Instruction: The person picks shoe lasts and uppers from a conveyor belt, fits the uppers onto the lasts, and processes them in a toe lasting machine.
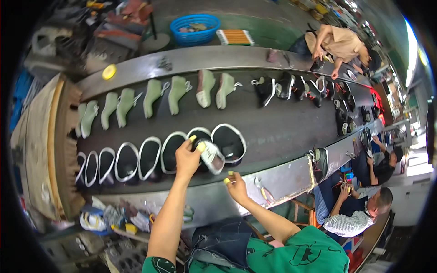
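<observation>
My left hand (187, 159), with yellow coverings on its fingertips, is closed on the edge of a shoe upper (213, 158). Pale, gathered-looking material shows on the upper's near side. It is held tilted over a row of black uppers with white rims (150, 159) along the near side of the conveyor belt (268, 132). Just right of the held piece is another black upper (229, 141). My right hand (236, 188) hovers by the near metal ledge, fingers loosely curled and apart, nothing visible in them. Pliers (264, 190) lie on that ledge to its right.
Green shoe lasts (154, 98) line the belt's far side, with black shoes (284, 85) farther right. A wooden box-like housing (43, 145) stands at left. Across the belt, a person (339, 43) handles a dark shoe; another person (353, 214) sits at right. A blue basket (195, 29) stands beyond.
</observation>
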Demonstrator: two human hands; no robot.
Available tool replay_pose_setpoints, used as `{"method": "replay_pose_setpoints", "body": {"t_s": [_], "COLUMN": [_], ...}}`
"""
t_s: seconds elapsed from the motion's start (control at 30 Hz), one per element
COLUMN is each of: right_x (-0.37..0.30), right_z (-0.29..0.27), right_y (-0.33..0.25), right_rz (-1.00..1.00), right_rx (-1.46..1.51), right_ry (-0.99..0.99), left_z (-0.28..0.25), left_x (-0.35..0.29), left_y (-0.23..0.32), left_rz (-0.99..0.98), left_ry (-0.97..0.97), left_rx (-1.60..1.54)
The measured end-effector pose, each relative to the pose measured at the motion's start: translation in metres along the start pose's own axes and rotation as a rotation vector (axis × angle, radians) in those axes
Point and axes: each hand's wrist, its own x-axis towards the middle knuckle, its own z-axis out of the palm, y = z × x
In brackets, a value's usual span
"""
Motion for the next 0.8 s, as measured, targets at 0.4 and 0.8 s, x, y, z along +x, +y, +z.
{"method": "replay_pose_setpoints", "body": {"t_s": [0.4, 0.8], "right_x": [0.129, 0.100], "right_z": [-0.031, -0.031], "right_y": [0.010, 0.065], "right_rz": [0.042, -0.114], "right_rx": [-0.107, -0.661], "right_ry": [0.061, -0.326], "left_z": [0.171, 0.106], "left_x": [0.276, 0.273], "left_y": [-0.148, -0.155], "left_rz": [0.005, -0.196], "left_ry": [0.303, 0.139], "left_rx": [0.287, -0.006]}}
